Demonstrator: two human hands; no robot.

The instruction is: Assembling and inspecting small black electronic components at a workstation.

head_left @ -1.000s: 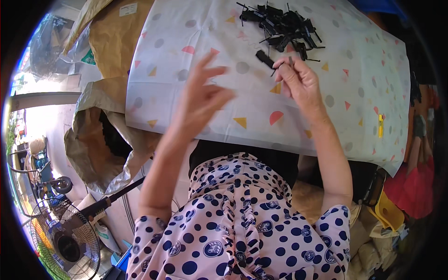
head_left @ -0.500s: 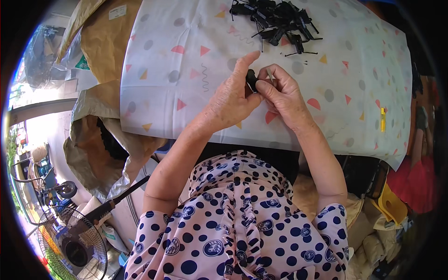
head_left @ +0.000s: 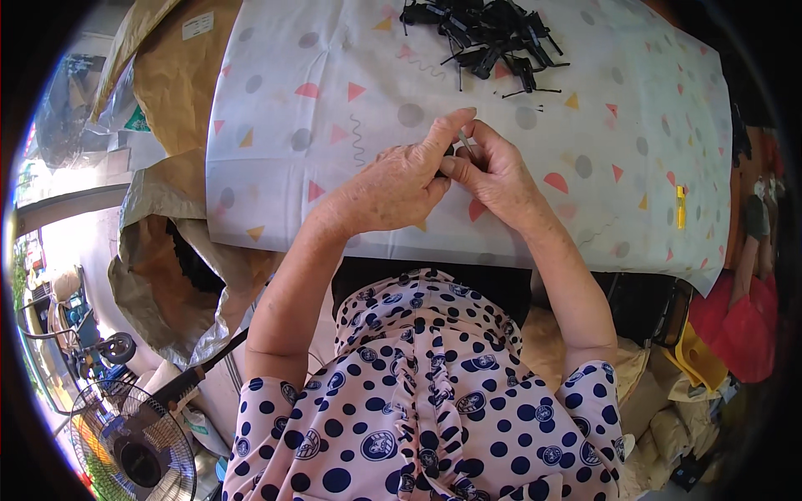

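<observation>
Over the near part of the cloth-covered table, my two hands meet. My left hand (head_left: 394, 185) is closed round a small black plastic part (head_left: 452, 151), mostly hidden by the fingers. Pressed against it from the right is my right hand (head_left: 501, 182), with thumb and fingers pinched on a thin, flat grey strip (head_left: 466, 144) that looks like a small blade. Beyond the hands lies a heap of black plastic parts (head_left: 489, 37) with thin stalks sticking out. A few tiny black scraps (head_left: 540, 108) are scattered just below the heap.
The patterned tablecloth (head_left: 276, 184) covers the table. Toward its right edge lies a slim yellow object (head_left: 681, 207). An open paper bag (head_left: 154, 280) with black contents stands at the left, above a fan (head_left: 138, 455). Red clothing (head_left: 752, 321) of another person shows at far right.
My left hand has rolled over, its back now turned more upward and covering more of the black part. Both hands have shifted slightly left, and the whole view has moved a little.
</observation>
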